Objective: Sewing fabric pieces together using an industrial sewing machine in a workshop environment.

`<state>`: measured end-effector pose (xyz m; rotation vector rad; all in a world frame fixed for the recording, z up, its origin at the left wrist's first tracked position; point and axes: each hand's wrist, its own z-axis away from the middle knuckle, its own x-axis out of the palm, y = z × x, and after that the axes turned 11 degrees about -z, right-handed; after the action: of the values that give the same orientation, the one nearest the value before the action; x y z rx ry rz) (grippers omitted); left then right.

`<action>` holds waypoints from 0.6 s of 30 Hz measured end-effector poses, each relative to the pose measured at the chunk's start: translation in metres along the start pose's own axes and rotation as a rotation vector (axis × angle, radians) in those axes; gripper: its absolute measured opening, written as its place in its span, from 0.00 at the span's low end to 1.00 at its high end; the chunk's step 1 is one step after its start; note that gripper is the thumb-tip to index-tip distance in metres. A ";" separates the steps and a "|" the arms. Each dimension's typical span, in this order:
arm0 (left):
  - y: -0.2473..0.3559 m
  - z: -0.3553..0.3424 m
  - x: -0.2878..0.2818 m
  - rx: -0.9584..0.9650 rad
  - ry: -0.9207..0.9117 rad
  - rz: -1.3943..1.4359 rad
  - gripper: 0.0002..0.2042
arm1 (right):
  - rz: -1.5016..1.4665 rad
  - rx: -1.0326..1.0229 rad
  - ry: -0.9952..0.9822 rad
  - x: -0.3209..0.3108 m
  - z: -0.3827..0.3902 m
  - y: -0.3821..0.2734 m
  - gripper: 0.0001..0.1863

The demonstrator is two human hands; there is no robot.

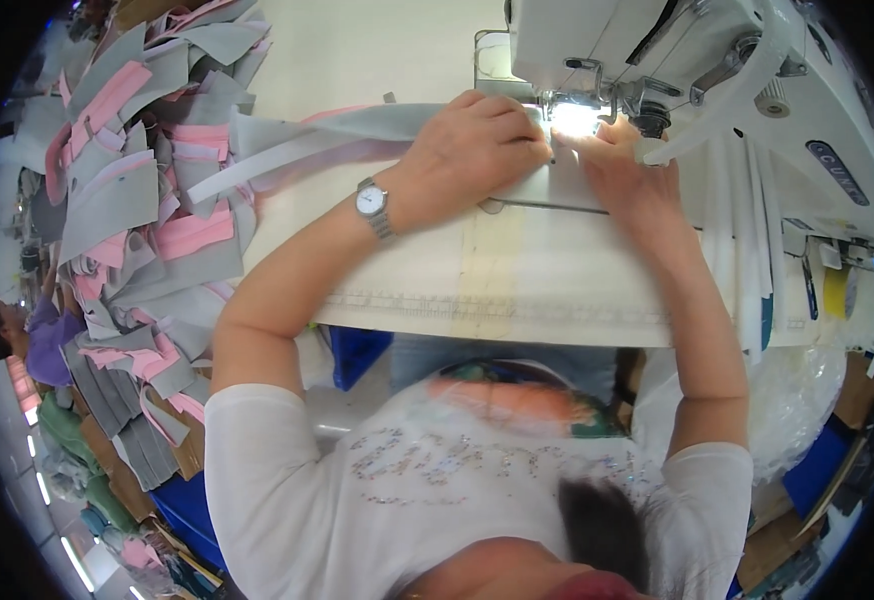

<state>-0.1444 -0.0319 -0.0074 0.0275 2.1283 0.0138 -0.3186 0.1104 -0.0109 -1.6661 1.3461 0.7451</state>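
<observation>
My left hand (482, 145) lies on a long grey fabric strip (347, 128), its fingers bent and pressed together at the strip's right end. The strip trails left, with some pink cloth along it. Just right of that hand, the white sewing machine's (597, 35) lamp lights the needle area brightly. My right hand (637, 170) is on the other side of the presser foot, fingertips drawn together close to the foot. Glare and the machine hide what those fingertips hold. A metal watch (371, 198) is on my left wrist.
A big heap of grey and pink fabric pieces (137, 190) covers the left side. The pale sewing table (407, 270) has a ruler scale along its front edge. White strips (742, 220) hang at the right, beside a yellow tape roll (837, 292). Another person (47, 340) is far left.
</observation>
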 end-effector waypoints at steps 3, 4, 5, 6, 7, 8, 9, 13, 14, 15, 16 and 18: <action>0.000 0.001 0.002 -0.024 0.002 0.067 0.10 | -0.049 -0.022 0.044 -0.002 -0.001 -0.001 0.04; 0.001 0.001 0.002 -0.039 0.010 0.088 0.11 | -0.044 0.028 0.012 -0.001 -0.001 0.000 0.04; 0.001 0.000 0.001 -0.036 0.004 0.087 0.11 | -0.040 0.078 -0.019 -0.001 0.000 0.002 0.04; 0.003 -0.001 0.001 0.004 0.003 0.036 0.12 | -0.042 0.083 -0.018 0.001 0.002 0.004 0.04; 0.005 -0.002 0.000 0.043 0.004 -0.015 0.13 | -0.082 0.141 -0.029 0.004 0.004 0.008 0.05; 0.007 -0.003 -0.001 0.046 0.002 -0.014 0.13 | -0.122 0.198 -0.040 0.005 0.006 0.010 0.06; 0.008 -0.004 -0.003 0.055 -0.021 -0.046 0.13 | -0.123 0.197 -0.040 0.000 0.002 0.007 0.06; 0.014 -0.001 -0.009 0.024 -0.118 -0.109 0.15 | -0.132 0.080 -0.137 -0.008 0.008 0.006 0.11; 0.012 -0.002 -0.008 0.028 -0.101 -0.111 0.15 | -0.044 -0.082 -0.076 -0.006 0.013 0.011 0.14; 0.013 0.000 -0.008 0.023 -0.101 -0.098 0.15 | -0.091 -0.079 -0.090 -0.009 0.014 0.007 0.17; 0.013 0.001 -0.009 0.019 -0.101 -0.086 0.16 | -0.080 -0.087 -0.094 -0.008 0.014 0.006 0.17; 0.011 0.002 -0.010 0.021 -0.100 -0.079 0.16 | -0.090 -0.121 -0.082 -0.006 0.015 0.005 0.17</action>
<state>-0.1373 -0.0206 0.0003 -0.0425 2.0283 -0.0559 -0.3237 0.1258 -0.0139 -1.7594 1.1819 0.8471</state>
